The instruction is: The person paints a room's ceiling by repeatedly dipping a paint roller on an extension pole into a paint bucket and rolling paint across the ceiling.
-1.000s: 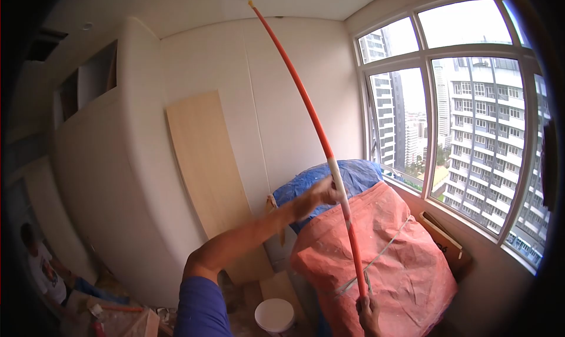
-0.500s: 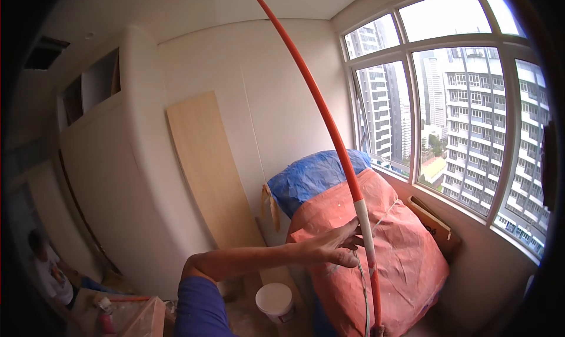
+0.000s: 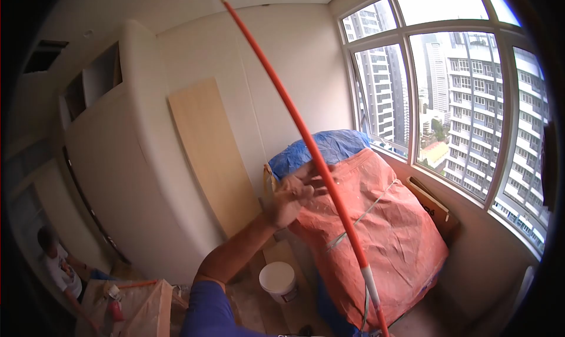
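A long orange pole point(image 3: 282, 96) slants from the bottom edge up to the ceiling area, with a pale yellow tip and a white band point(image 3: 370, 281) low down. My left hand point(image 3: 294, 197) is raised beside its middle, fingers spread and slightly blurred; some reach behind the pole, and whether they touch it I cannot tell. The pole's lower end runs out of view at the bottom, where my right hand is not clearly seen. Behind the pole stands a large bundle wrapped in orange sheeting point(image 3: 394, 237) and blue sheeting point(image 3: 335, 144), tied with thin string.
A white bucket point(image 3: 278, 281) stands on the floor near my left arm. A wooden board point(image 3: 206, 143) leans on the wall. Windows point(image 3: 459, 113) line the right side. At lower left, a person point(image 3: 59, 269) is beside a covered surface point(image 3: 144, 313) holding a red bottle point(image 3: 115, 307).
My left hand has moved up and left, away from the pole's white band. The pole has shifted lower, its top tipping left. At the bottom edge, my right hand has dropped from view.
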Demonstrator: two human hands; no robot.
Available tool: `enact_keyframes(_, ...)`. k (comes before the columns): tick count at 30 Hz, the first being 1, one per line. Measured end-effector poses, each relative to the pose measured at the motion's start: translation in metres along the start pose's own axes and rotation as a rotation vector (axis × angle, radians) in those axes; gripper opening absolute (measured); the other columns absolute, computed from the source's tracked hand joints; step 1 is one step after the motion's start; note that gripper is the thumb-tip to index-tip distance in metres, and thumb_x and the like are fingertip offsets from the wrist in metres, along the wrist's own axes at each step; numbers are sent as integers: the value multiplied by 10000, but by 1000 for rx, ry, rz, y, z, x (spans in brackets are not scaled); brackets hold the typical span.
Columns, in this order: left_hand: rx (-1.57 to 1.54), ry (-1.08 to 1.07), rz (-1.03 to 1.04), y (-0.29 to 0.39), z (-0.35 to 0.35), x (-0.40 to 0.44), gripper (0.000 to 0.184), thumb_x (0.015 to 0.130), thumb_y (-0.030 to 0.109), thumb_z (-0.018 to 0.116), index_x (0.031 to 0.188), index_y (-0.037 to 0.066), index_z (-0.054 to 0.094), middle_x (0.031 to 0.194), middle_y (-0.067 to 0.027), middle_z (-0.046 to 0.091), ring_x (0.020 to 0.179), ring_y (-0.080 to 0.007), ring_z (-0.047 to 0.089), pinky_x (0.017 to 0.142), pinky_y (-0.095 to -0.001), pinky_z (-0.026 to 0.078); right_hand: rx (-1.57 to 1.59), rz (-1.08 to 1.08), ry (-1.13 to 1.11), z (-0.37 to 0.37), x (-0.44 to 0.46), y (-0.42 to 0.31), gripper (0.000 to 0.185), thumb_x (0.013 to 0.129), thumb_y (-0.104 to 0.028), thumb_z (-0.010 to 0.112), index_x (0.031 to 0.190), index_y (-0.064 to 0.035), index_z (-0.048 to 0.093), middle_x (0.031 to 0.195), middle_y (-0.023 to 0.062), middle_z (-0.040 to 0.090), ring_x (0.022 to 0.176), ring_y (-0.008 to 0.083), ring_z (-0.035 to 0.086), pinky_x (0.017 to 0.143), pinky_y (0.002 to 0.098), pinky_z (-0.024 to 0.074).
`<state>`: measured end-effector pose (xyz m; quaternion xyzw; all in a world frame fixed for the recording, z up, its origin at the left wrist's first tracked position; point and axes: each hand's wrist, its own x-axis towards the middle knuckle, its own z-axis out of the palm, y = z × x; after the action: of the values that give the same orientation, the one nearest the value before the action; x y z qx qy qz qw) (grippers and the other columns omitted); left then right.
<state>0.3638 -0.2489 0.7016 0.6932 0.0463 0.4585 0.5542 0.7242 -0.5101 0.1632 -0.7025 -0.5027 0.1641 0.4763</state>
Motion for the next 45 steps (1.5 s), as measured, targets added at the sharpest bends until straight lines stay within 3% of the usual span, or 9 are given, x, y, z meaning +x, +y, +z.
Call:
enact_keyframes(7,29,402,46,6,-38,-25,454,1039,253,514,1430,38,429,1460,-169,504,1301,-329,555,1082,-446,478,-575,250,247,-89,-10,18,271,956,-317,626,822,-86,675,726,200,641,653,393,597,574,468,458)
enact_keyframes(12,-127,571,5,-31,-69,-73,315,1070,257,442,1294,55,533,1310,-145,629,1207,-327,627,1030,-475,528,-544,-144,571,-158,34,-44,381,944,-338,680,684,-65,627,709,148,654,659,365,632,618,471,488)
enact_keyframes(13,-146,594,-30,-46,-71,-84,310,1070,262,443,1280,54,536,1288,-146,638,1190,-328,636,1025,-479,532,-671,-237,641,-160,46,-4,324,985,-253,634,763,-35,546,691,113,606,650,271,598,632,404,465)
enact_keyframes(15,-181,647,-93,-76,-70,-108,303,1070,272,444,1254,52,544,1243,-149,655,1156,-331,654,1015,-488,538,-613,-31,637,-181,53,-19,282,934,-184,688,757,0,568,970,194,705,955,359,650,864,479,465)
enact_keyframes(18,-336,673,-258,-123,-37,-141,285,1057,278,488,1215,49,551,1195,-163,664,1131,-334,662,1006,-503,541,-670,-156,783,-210,66,-38,303,919,-182,715,730,2,567,1054,197,720,971,342,671,867,454,486)
enact_keyframes(22,-545,689,-495,-196,21,-183,276,1059,273,490,1212,48,535,1180,-160,664,1151,-327,650,1000,-494,544,-877,-369,838,-253,83,-56,343,883,-210,774,666,-66,550,985,96,763,865,258,714,772,368,517)
enact_keyframes(26,-696,743,-744,-255,75,-213,266,1079,253,443,1248,51,483,1247,-153,625,1157,-303,642,988,-446,552,-661,-621,929,-267,95,-135,383,915,-303,743,637,-81,602,681,108,666,829,305,722,653,470,533)
enact_keyframes(35,-1013,788,-1080,-343,97,-261,288,1089,285,405,1225,54,511,1244,-127,633,1151,-281,643,964,-400,560,-1589,-626,1085,-337,89,-193,362,966,-456,622,803,-135,585,1007,52,739,922,273,686,892,489,444)
enact_keyframes(45,-1151,1002,-1076,-422,33,-288,304,1077,345,415,1005,102,583,1052,-95,696,995,-265,698,872,-426,600,-1740,-914,1088,-354,115,-300,466,982,-513,568,698,-146,527,982,26,754,811,241,684,811,454,467)
